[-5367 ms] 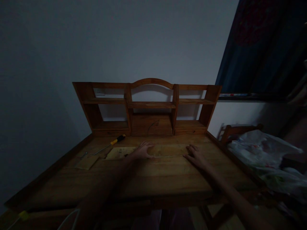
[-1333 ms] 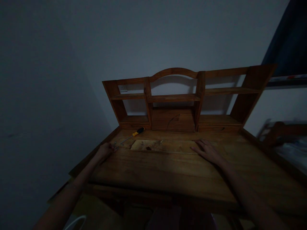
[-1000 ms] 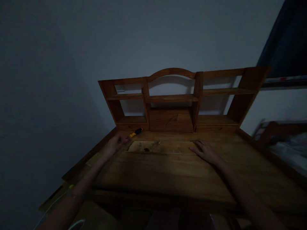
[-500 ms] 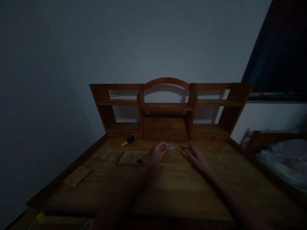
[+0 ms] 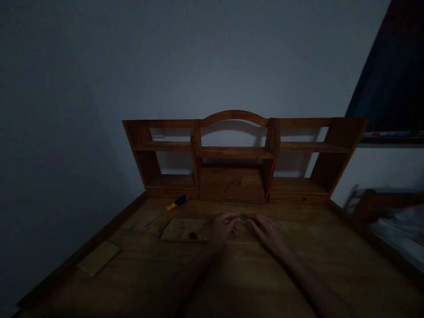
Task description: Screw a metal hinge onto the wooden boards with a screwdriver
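Observation:
My left hand [image 5: 224,229] and my right hand [image 5: 267,232] meet over the desk with their fingertips almost touching. Both are closed in a pinch. Whatever lies between the fingers is too small and dark to name. Beneath and beside them runs a long, thin, flat tan piece [image 5: 174,229], which carries a dark spot near its left part. To the left lies a screwdriver [image 5: 172,206] with a yellow and black handle. Small metal pieces [image 5: 131,228], perhaps screws, rest left of its tip.
A flat tan rectangular piece [image 5: 99,258] lies near the left edge of the wooden desk [image 5: 245,278]. Along the back stands a wooden shelf unit [image 5: 235,153] against the wall. A bed-like frame [image 5: 374,201] is beyond the right edge. The room is dim.
My right hand has moved left and my left hand slightly right, so they now meet. The small shiny piece seen in my left fingers is no longer distinct. The view has shifted slightly.

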`<action>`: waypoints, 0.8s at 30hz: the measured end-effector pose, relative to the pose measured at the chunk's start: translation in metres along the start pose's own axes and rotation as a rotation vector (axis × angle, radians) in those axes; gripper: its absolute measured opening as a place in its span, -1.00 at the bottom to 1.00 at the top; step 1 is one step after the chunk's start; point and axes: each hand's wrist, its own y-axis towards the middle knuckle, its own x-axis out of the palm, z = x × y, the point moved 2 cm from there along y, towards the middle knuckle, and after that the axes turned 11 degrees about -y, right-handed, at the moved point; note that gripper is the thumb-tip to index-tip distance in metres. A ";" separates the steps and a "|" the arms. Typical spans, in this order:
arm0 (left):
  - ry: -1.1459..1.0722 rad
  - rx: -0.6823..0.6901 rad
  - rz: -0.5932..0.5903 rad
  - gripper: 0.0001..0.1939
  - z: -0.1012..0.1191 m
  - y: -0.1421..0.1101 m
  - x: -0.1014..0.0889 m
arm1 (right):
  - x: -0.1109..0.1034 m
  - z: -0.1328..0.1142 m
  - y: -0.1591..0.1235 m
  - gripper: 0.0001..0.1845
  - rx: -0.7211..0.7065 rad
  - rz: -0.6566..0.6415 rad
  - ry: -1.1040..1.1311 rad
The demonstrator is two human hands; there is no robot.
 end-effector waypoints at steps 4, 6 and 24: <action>0.104 0.136 -0.031 -0.87 0.010 -0.003 0.001 | 0.003 -0.001 0.001 -0.74 0.142 -0.021 0.189; 0.172 0.215 -0.072 -0.88 0.014 -0.004 0.000 | 0.008 -0.001 0.003 -0.73 0.232 -0.044 0.385; 0.109 0.173 -0.006 -0.85 0.019 -0.008 -0.003 | 0.013 -0.003 0.005 -0.72 0.404 0.082 0.590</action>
